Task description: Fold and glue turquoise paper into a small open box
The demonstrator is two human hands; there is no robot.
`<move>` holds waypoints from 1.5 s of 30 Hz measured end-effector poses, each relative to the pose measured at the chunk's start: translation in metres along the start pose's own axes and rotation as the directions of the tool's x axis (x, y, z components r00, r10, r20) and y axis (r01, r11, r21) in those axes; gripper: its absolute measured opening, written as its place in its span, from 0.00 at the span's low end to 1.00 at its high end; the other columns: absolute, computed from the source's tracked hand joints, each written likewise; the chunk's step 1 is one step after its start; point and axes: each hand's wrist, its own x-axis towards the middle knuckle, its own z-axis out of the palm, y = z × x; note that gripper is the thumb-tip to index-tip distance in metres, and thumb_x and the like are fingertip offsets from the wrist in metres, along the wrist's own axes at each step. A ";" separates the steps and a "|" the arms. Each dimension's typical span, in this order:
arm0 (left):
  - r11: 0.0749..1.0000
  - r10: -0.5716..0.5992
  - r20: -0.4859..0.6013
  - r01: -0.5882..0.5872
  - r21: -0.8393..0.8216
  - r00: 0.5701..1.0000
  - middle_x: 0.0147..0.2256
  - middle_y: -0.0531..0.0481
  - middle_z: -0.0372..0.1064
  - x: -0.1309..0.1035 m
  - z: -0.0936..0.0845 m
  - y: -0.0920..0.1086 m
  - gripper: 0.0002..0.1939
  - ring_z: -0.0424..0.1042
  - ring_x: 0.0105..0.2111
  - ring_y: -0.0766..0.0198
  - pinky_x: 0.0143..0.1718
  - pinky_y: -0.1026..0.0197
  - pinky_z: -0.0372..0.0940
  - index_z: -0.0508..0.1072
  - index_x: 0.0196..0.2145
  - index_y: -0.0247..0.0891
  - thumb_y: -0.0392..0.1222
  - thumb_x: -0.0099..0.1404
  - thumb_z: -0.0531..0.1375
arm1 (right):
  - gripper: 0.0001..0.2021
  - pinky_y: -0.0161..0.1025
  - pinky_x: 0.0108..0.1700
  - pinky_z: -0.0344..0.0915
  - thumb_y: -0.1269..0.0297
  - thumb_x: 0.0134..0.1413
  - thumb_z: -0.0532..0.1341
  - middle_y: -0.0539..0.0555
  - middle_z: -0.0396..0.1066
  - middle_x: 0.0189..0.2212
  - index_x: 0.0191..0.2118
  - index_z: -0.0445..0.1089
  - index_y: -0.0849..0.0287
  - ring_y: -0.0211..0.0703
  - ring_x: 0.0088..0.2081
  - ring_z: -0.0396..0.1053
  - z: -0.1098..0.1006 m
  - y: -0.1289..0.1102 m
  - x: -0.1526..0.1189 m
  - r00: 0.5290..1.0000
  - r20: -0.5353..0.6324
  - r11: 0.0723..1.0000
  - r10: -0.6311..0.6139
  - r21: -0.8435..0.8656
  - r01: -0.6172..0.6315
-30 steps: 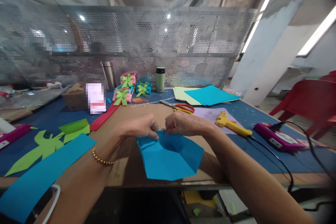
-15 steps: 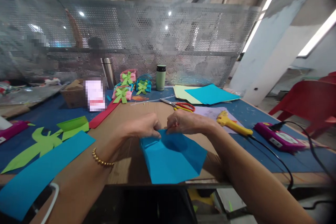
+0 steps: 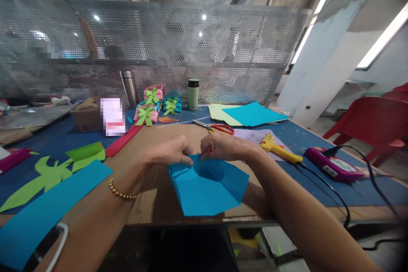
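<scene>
A folded sheet of blue paper with creased side panels lies over the cardboard at the table's front. My left hand pinches its far edge between thumb and fingers. Close beside it, my right hand grips the same edge, fingers curled. Part of the paper's far side is hidden behind both hands. Just beyond the right hand are red-handled scissors. A yellow glue gun rests to the right of that hand. Left of my left forearm lies a long blue paper strip.
Green paper cutouts and a red strip lie at left. Small paper bags with green bows, a steel flask and a green tumbler stand at the back. Blue sheets and a purple power strip are at right.
The blue paper's near edge has risen slightly. Both hands keep their grip on the far edge. The whole view has shifted a little.
</scene>
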 end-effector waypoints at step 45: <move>0.976 -0.091 -0.100 0.109 0.186 0.991 0.24 0.52 0.72 -0.002 -0.019 -0.042 0.13 0.66 0.25 0.65 0.25 0.64 0.50 0.79 0.27 0.39 0.52 0.53 0.65 | 0.09 0.34 0.27 0.50 0.61 0.55 0.64 0.50 0.73 0.25 0.29 0.77 0.59 0.34 0.25 0.62 0.004 0.015 0.004 1.000 -0.025 0.985 -0.014 -0.170 0.009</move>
